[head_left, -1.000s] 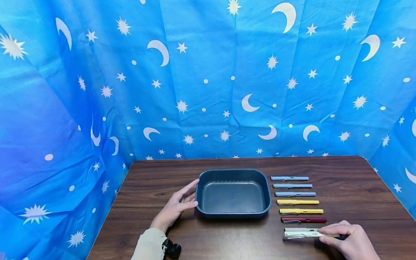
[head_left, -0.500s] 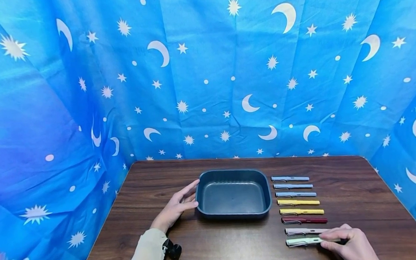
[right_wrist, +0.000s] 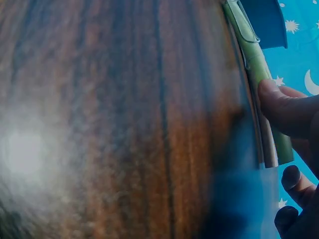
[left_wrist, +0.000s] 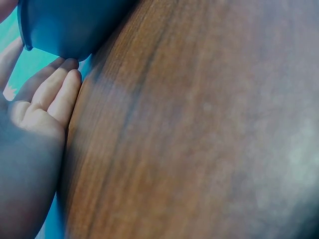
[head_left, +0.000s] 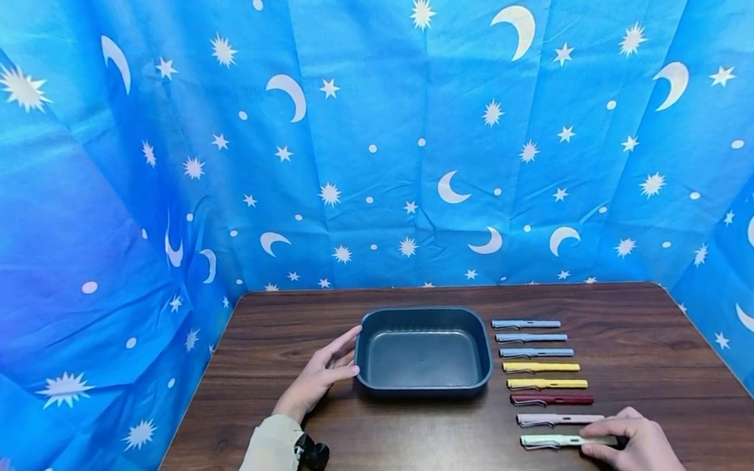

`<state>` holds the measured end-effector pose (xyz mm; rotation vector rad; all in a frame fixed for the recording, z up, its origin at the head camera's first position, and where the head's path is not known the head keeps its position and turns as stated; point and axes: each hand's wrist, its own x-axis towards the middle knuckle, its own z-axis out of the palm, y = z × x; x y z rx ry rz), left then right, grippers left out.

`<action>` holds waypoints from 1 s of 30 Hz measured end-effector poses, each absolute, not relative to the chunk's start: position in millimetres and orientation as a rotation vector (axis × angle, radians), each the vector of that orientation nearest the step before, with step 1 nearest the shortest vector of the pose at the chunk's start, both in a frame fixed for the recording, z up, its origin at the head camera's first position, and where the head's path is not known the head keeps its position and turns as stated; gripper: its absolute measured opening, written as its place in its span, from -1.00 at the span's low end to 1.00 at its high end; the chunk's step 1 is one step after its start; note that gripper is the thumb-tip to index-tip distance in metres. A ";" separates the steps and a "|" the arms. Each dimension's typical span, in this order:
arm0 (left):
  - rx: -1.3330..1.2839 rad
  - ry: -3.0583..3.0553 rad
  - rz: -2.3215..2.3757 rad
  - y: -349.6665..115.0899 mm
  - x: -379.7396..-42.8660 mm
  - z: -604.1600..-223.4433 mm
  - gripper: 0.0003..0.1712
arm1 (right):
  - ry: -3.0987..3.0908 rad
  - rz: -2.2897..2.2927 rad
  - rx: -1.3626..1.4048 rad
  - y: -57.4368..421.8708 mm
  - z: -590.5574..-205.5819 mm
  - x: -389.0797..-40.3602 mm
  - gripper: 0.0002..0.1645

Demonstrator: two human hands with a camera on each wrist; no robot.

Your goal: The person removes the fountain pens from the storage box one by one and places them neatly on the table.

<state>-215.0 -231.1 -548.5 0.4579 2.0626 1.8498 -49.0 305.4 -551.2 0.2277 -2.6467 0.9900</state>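
Observation:
My right hand (head_left: 641, 439) pinches the tail half of a pale green clip pen (head_left: 552, 441) between thumb and fingers, low over the table. In the right wrist view the thumb presses along the green pen (right_wrist: 255, 62), whose wire clip shows near the top. Just beyond it lies a pale pink pen (head_left: 554, 419), its right end close to my fingers. My left hand (head_left: 315, 382) rests against the left side of a dark blue-grey rectangular bin (head_left: 423, 390), fingers and thumb extended and spread. The left wrist view shows the fingertips at the bin's wall (left_wrist: 75, 25).
Right of the bin, pens lie in a column: three blue pens (head_left: 535, 353), two yellow pens (head_left: 547, 383) and a dark red pen (head_left: 552, 398). The brown wooden table (head_left: 424, 444) is backed by a blue curtain (head_left: 369, 119) with moons and stars.
The pale green pen has moved toward the front edge in my right hand, away from the pale pink pen it overlapped. My left hand and the bin have stayed put.

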 end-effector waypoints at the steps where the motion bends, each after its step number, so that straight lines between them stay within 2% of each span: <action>1: 0.461 2.064 1.849 -231.1 -215.1 -548.7 -0.20 | -2.650 0.970 0.242 305.7 -551.3 -49.2 -0.62; 16: 0.449 2.055 1.853 -230.8 -214.3 -547.2 -0.20 | -2.793 0.896 0.148 303.3 -549.2 -50.6 -0.69; 30: 0.445 2.054 1.850 -231.2 -215.9 -548.7 -0.20 | -2.783 0.878 0.191 306.5 -549.3 -51.1 -0.67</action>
